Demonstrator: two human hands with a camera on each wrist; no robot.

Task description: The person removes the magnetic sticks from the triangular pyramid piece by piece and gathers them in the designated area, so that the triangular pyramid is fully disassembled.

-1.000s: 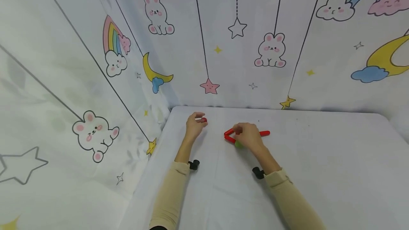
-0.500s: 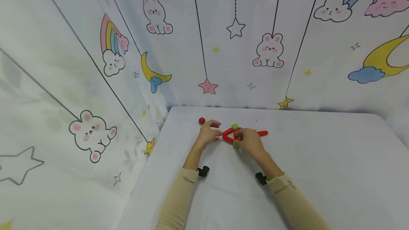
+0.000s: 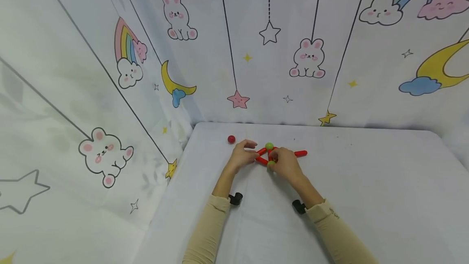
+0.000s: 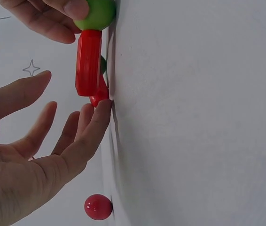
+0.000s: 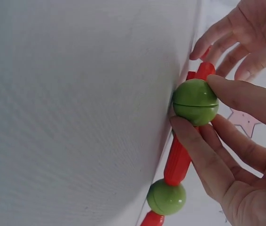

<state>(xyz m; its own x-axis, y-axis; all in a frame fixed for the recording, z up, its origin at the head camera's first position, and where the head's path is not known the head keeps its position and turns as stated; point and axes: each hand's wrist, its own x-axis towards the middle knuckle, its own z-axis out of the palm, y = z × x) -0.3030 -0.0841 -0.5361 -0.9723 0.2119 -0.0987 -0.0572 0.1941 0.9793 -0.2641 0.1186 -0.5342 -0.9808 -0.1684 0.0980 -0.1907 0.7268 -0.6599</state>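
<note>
On the white table lies a figure of red rods and green balls. My right hand point(image 3: 287, 163) pinches the near green ball point(image 5: 195, 101) between thumb and index finger. The far green ball point(image 3: 269, 146) sits behind it, and red rods point(image 3: 261, 161) run leftward to a point. At that left end my left hand point(image 3: 242, 155) has its fingers loosely spread, one fingertip right at the red rod ends. In the left wrist view a red rod point(image 4: 88, 63) extends from the pinched ball. My right hand hides part of the figure in the head view.
A loose red ball point(image 3: 231, 139) lies on the table behind and left of my left hand. Another red rod point(image 3: 301, 153) sticks out to the right of my right hand. A patterned white curtain point(image 3: 271, 72) rises behind the table's back edge.
My left hand has let go of the red ball, leaving it on the table, and moved right to the figure's left end. My right hand has shifted slightly and now pinches the near green ball.
</note>
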